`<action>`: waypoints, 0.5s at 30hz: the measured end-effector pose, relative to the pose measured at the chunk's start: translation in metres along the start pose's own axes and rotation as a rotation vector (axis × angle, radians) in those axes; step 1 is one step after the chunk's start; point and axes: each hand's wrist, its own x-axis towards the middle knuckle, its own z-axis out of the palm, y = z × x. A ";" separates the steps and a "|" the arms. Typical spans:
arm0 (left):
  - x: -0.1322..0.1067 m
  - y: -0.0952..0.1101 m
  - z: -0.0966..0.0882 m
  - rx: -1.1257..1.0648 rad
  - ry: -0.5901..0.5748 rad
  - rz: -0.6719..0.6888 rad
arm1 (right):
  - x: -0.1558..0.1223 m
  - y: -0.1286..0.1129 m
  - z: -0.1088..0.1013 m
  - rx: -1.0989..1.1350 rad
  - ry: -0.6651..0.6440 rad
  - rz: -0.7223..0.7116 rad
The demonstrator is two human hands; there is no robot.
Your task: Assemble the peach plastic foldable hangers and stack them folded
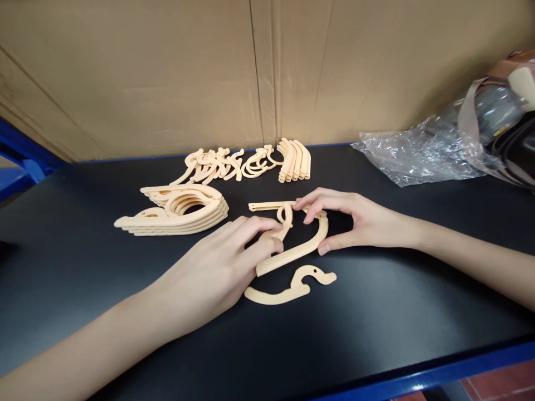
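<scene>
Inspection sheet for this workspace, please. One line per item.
Surface: flat black tabletop with a blue edge.
Job's things: cream curved plastic frame at the hands; loose cream hooked plastic piece in front; cream stack of flat plastic frames at left; cream plastic hooks and cream curved plastic arms behind.
Clutter: crumpled clear plastic film, right.
Hands: left hand and right hand both touch the frame; left thumb hidden.
Cables: dark strands at right edge, unclear.
Surroundings: brown cardboard backing.
</scene>
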 end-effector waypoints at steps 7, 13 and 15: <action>0.001 -0.001 0.001 -0.111 0.017 -0.244 | 0.001 0.001 0.000 -0.014 0.004 -0.006; 0.000 0.001 0.000 -0.220 -0.009 -0.322 | 0.001 0.000 0.000 -0.036 0.010 -0.007; 0.001 0.003 -0.002 -0.268 -0.016 -0.326 | 0.001 0.000 0.001 -0.042 0.013 -0.010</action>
